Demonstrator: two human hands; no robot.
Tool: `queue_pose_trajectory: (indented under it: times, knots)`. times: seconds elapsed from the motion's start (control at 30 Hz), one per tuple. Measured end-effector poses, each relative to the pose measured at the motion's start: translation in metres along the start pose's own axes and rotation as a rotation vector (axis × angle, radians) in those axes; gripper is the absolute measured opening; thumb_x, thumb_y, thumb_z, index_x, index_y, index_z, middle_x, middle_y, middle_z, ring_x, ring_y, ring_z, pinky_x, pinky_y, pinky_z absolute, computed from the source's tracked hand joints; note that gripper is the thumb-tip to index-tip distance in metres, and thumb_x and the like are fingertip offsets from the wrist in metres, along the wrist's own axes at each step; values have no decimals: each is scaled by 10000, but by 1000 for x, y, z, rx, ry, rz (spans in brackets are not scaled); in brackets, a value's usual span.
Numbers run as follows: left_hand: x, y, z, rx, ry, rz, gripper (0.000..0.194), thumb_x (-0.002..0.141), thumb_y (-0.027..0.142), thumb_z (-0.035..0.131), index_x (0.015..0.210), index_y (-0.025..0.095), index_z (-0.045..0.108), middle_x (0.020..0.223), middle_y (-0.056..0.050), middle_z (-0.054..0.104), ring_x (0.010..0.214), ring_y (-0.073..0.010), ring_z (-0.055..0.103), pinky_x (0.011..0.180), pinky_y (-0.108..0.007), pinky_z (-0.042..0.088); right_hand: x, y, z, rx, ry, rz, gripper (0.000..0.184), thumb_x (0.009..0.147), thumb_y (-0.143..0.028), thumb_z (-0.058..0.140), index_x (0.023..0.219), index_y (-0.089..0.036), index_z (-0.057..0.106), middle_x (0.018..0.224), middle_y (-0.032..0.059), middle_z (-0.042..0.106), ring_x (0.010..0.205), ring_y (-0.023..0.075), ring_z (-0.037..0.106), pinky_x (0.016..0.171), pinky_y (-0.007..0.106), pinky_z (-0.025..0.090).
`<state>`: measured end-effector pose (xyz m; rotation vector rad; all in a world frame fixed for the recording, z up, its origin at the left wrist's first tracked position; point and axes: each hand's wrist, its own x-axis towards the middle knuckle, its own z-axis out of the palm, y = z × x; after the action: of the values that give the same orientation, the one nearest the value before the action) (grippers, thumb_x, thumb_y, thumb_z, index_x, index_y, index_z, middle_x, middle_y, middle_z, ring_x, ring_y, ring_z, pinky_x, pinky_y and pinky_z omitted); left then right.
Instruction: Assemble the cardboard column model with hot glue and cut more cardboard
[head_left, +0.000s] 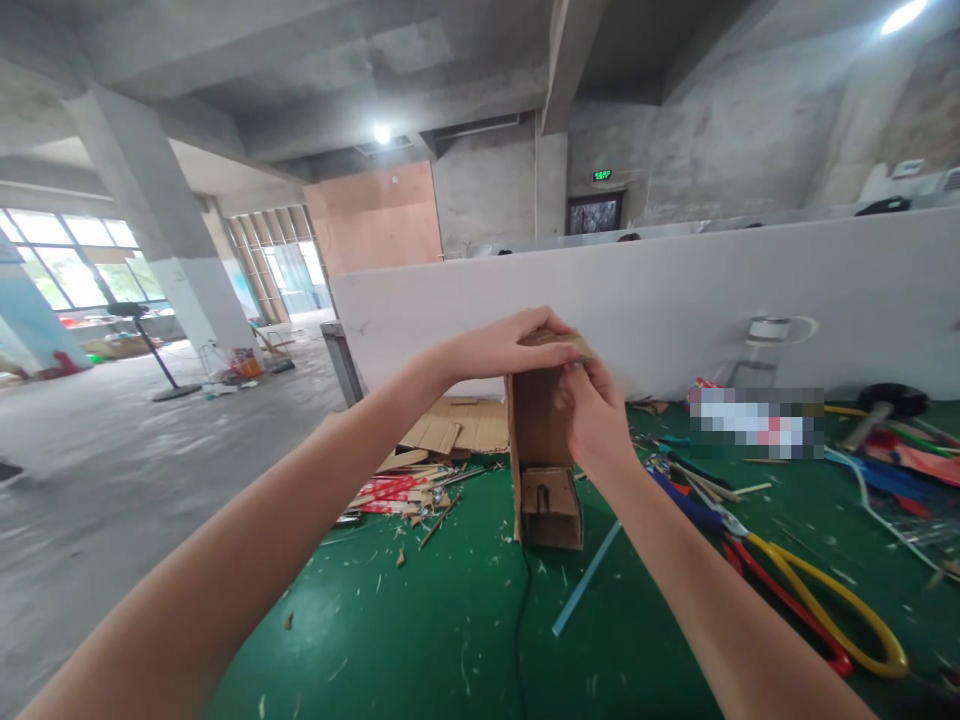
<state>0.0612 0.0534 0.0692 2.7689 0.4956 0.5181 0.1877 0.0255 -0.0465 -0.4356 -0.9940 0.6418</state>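
A tall, narrow cardboard structure (537, 425) stands upright on the green tabletop, with a small open box section at its foot and a dark cable running from it toward me. My left hand (517, 345) lies over its top edge, thumb and fingers closed on the cardboard. On the right side of the top, my right hand (596, 405) is closed with the fingertips pinched against the same cardboard, close to my left thumb. Fingers partly hide the upper edge, so I cannot make out any small piece between them.
Flat cardboard pieces (469, 425) and red-and-white scraps (394, 490) lie behind to the left. A pale blue strip (586, 580) rests before the structure. Scissors with red and yellow handles (825, 600) lie at right, near a black tape roll (892, 400). A white partition (450, 310) rises behind.
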Motion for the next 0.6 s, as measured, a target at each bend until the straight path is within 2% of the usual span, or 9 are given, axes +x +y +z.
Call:
queue_pose_trajectory:
  times: [0.3,0.5,0.6]
  knots:
    - [2,6,1,37,-15,7,577,836,559,457,1222,133,507,1291,-122,569,1166,-212,510,984,-312,375,1,-6,3,-19,-14,-17,194,783,-412,679,786,-244,583,565,-77,273,490,76,243,440,222,228]
    - [9,4,6,-44,28,3,547,829,548,482,1189,140,537,1241,-108,601,1118,-208,542,953,-314,407,3,-4,-1,10,17,14,240,771,-450,682,825,-247,566,581,-79,280,506,74,275,454,210,252]
    - [9,3,8,-126,44,10,479,818,524,518,1126,159,554,1160,-101,644,1082,-213,574,932,-333,427,5,1,-5,-29,-32,8,235,797,-466,651,844,-253,565,595,-71,331,522,81,321,470,216,285]
